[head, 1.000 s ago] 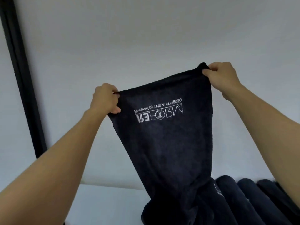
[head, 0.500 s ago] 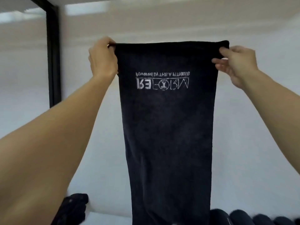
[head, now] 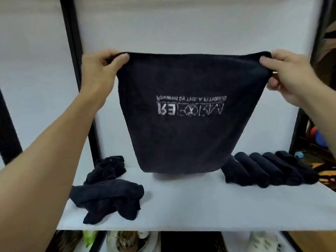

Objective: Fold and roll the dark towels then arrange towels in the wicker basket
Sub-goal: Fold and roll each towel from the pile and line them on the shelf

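the left hand (head: pixel 98 70) and right hand (head: pixel 291 75) are each pinching 1 top corner of the dark towel (head: pixel 181 142), holding it spread and hanging over the white table (head: pixel 200 208).

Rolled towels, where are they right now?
Head view: rolled towels lie in a row on the white surface, right side, just right of the held towel.
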The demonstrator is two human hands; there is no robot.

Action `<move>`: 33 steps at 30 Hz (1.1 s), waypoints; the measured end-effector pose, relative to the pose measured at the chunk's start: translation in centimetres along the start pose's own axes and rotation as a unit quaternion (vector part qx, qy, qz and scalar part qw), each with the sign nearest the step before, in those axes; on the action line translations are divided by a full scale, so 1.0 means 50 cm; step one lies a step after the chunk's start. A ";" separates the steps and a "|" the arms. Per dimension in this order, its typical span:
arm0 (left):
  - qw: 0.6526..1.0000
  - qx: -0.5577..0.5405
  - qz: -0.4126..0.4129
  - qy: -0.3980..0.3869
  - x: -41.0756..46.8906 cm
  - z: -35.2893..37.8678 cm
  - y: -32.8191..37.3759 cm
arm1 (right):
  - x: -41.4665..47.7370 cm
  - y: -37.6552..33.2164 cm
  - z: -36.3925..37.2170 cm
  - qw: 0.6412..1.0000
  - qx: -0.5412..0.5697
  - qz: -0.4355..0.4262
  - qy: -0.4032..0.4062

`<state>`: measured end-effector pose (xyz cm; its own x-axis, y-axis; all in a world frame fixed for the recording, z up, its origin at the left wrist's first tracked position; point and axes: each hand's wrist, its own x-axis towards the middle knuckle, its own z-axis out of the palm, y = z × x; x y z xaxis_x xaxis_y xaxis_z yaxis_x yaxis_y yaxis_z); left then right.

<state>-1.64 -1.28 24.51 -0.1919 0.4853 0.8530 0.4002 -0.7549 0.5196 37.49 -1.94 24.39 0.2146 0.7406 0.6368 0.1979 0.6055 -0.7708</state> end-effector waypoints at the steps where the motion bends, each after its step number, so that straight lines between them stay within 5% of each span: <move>1: 0.999 -0.013 -0.035 -0.025 -0.032 -0.015 -0.010 | -0.028 0.009 -0.004 1.000 -0.003 0.016 -0.013; 7: 0.952 0.034 -0.248 -0.176 -0.228 -0.039 -0.145 | -0.193 0.149 -0.003 0.977 -0.101 0.166 -0.084; 11: 0.889 0.077 -0.369 -0.259 -0.367 -0.008 -0.259 | -0.289 0.282 0.014 0.940 -0.190 0.253 -0.127; 15: 0.853 0.143 -0.369 -0.339 -0.448 0.028 -0.337 | -0.331 0.375 0.027 0.904 -0.222 0.312 -0.191; 24: 0.898 0.111 -0.395 -0.161 -0.283 0.176 -0.476 | -0.096 0.505 0.072 0.941 -0.213 0.256 -0.066; 33: 0.848 0.201 -0.471 -0.135 -0.252 0.319 -0.710 | 0.030 0.782 0.183 0.890 -0.376 0.242 -0.087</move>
<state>0.88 26.45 -5.48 -0.4050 0.9143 -0.0010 0.4679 0.2082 0.8589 36.82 25.51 -4.95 0.3110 0.9350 0.1705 0.7200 -0.1147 -0.6844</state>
